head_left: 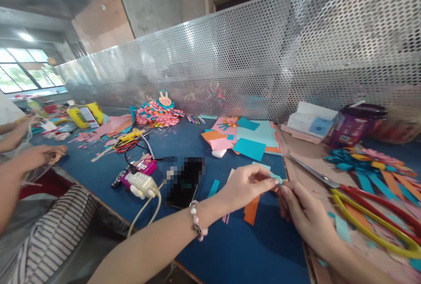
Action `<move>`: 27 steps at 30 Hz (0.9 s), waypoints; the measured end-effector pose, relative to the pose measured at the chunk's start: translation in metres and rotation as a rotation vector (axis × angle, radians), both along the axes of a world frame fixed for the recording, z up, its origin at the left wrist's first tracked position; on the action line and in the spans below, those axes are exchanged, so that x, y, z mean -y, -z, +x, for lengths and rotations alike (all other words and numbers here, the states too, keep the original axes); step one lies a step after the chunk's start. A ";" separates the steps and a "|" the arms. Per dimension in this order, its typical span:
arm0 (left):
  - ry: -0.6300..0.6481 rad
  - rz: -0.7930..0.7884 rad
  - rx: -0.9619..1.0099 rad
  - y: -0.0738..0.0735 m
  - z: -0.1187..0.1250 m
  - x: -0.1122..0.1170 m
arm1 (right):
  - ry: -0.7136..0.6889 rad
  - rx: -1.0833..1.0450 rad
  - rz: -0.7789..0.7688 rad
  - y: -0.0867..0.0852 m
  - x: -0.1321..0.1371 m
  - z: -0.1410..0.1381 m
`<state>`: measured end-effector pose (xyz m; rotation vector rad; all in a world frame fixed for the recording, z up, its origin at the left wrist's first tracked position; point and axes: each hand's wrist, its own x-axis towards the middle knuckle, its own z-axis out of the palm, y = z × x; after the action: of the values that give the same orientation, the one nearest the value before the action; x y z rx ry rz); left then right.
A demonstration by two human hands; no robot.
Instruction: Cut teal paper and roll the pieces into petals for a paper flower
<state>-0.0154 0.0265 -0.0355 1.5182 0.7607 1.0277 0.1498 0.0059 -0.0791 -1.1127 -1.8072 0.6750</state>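
My left hand (251, 186) is closed, thumb and fingers pinching a small piece of light teal paper (275, 178) over the table. Close against it, my right hand (301, 209) pinches the near end of the same piece; its exact shape is mostly hidden by the fingertips. Below my hands lie orange paper strips (251, 211), and a blue strip (213, 188) rests to the left of them. To the right of my right hand lie large scissors (355, 196) with red and yellow handles, and cut paper flowers (371, 163) with strips.
Coloured paper sheets (250, 148) and a pile of paper flowers (158, 113) stand at the back, before a perforated metal screen (213, 60). A phone (186, 183) and a power strip (143, 183) with cable lie left. A co-worker's hand (39, 156) is at far left.
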 end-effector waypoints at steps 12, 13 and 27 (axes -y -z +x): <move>-0.062 -0.118 0.021 0.003 0.000 -0.002 | -0.067 -0.214 -0.197 -0.009 0.002 -0.001; -0.073 -0.118 0.023 0.002 0.000 -0.002 | -0.070 -0.237 -0.207 -0.009 0.002 -0.001; -0.134 -0.088 0.010 -0.003 -0.001 0.001 | -0.082 -0.150 -0.144 -0.009 0.003 -0.003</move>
<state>-0.0162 0.0259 -0.0327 1.4012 0.8981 1.0860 0.1473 0.0024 -0.0696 -1.0567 -1.7045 0.9251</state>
